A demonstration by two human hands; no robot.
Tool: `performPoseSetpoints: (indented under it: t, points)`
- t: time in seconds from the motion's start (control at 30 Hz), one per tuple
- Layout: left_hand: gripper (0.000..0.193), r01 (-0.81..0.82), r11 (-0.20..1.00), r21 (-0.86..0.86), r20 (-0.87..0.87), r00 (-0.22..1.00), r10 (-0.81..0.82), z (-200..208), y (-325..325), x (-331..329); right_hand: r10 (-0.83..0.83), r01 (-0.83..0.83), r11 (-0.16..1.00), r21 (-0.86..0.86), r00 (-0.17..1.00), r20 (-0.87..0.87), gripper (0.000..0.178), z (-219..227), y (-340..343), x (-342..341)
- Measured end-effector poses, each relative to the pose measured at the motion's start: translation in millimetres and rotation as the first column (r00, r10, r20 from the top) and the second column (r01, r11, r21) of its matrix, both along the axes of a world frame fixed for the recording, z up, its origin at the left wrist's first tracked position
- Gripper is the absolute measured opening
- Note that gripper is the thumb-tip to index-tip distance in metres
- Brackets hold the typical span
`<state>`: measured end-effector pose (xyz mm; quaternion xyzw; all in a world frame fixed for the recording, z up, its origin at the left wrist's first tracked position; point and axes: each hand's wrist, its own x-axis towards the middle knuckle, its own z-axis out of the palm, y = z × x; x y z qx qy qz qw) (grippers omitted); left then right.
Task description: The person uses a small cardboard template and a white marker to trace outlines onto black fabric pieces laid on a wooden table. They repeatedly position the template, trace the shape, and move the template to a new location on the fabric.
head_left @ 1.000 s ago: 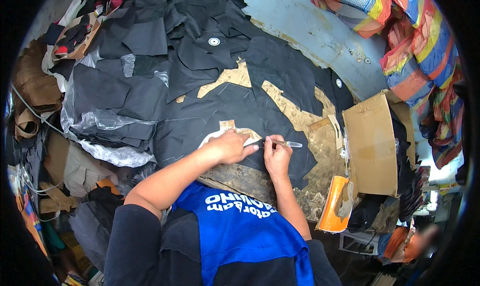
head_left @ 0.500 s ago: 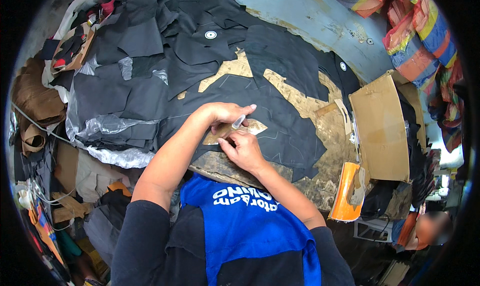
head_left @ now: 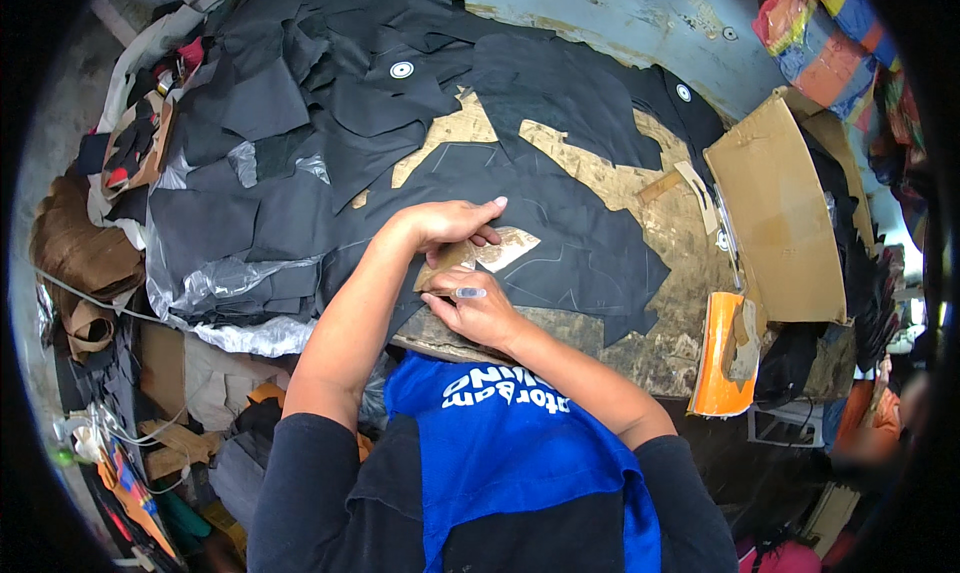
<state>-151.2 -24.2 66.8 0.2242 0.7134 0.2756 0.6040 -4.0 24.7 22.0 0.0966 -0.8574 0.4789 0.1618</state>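
Note:
A pointed brown pattern piece lies on a black sheet, which looks like leather or fabric and carries pale drawn outlines. My left hand holds the piece down from its far side, fingers curled onto it and thumb stretched out to the right. At the near edge of the piece, my right hand pinches a pen with a clear barrel. The pen's tip is hidden behind my fingers.
More black sheets are heaped at the far left, with clear plastic among them. On the right stand a cardboard box and an orange sleeve-like object at the worn board's edge. Woven striped sacks hang beyond.
My right hand has drawn nearer to my body and the pen has tipped lower toward it. More of the pattern piece shows to the right. My left hand stays on the piece.

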Motion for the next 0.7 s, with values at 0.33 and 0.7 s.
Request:
performPoseSetpoints:
  t: [0.33, 0.7]
  points:
    - [0.079, 0.024, 1.0, -0.014, -0.029, 0.999, -0.024, 7, -1, 1, -0.11, 0.124, 0.99, -0.062, 0.976, 0.186, 0.006, 7, 40, 15]
    - [0.073, 0.048, 0.999, 0.003, -0.073, 0.996, -0.047, 9, -2, 4, -0.223, 0.223, 0.968, 0.113, 0.975, -0.013, 0.01, 10, 55, 13]
